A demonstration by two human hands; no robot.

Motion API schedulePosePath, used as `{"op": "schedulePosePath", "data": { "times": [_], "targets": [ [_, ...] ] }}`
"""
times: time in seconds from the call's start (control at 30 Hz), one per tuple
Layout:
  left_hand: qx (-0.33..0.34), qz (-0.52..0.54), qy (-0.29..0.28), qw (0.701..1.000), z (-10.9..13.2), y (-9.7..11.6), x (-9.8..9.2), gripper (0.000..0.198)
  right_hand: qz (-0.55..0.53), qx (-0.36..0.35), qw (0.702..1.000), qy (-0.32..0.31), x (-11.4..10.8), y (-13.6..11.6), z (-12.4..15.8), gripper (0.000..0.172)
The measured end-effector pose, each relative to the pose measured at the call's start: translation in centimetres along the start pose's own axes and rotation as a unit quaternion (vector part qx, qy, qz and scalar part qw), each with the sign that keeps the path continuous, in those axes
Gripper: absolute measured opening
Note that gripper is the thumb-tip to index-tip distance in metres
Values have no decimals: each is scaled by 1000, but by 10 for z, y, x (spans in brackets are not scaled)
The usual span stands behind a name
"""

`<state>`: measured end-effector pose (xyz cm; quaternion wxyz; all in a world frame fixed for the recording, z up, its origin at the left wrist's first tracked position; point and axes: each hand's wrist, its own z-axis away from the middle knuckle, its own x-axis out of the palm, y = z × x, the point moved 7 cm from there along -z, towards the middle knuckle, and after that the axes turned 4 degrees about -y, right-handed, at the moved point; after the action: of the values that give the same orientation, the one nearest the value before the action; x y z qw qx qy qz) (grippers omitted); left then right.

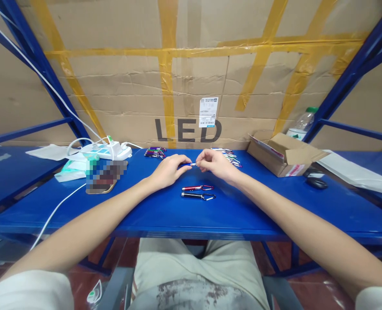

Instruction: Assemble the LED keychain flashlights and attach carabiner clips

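Note:
Between my two hands is a small blue penlight [187, 164], lying level just above the blue table. My left hand [169, 171] pinches its left end between thumb and fingers. At the other end, near a pale band, the fingertips of my right hand [217, 164] are closed on it. Nearer to me lie a red penlight [192, 188] and a black penlight [191, 195], side by side, each with a carabiner clip at its right end. Behind my left hand is a small group of coloured penlights [155, 152]. More penlights [230, 156] lie in a row behind my right hand, partly hidden by it.
An opened cardboard box [274, 157] stands at the right, with a black computer mouse [316, 182] and a plastic bottle [302, 125] near it. At the left are a white power strip [122, 151], cables and a blurred phone [105, 178]. A large cardboard sheet [129, 94] closes the back.

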<state>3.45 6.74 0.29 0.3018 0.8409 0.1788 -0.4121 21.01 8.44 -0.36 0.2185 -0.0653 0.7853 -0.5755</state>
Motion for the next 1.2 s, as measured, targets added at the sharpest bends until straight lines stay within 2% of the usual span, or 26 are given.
{"op": "schedulePosePath", "data": {
  "times": [0.2, 0.47, 0.7, 0.9, 1.07, 1.2],
  "targets": [
    [34, -42, 12, 998, 3, 8, -3, 24, -177, 146, 973, 8, 4, 15, 5, 16],
    [49, -83, 22, 995, 3, 15, -4, 27, -188, 143, 971, 13, 1, 17, 3, 25],
    [2, -40, 7, 999, -1, 7, 1, 24, -131, 94, 987, -3, -3, 17, -1, 41],
    [-24, -32, -7, 999, -3, 4, 1, 28, -71, 65, 995, -15, -5, 12, -2, 39],
    [-37, -25, -34, 998, -4, 4, 3, 31, 75, -17, 997, -30, -12, 1, -3, 27],
    [-42, -4, -37, 998, -5, 3, 3, 34, 204, -144, 968, -22, -14, -18, 3, 16]
  ]
}}
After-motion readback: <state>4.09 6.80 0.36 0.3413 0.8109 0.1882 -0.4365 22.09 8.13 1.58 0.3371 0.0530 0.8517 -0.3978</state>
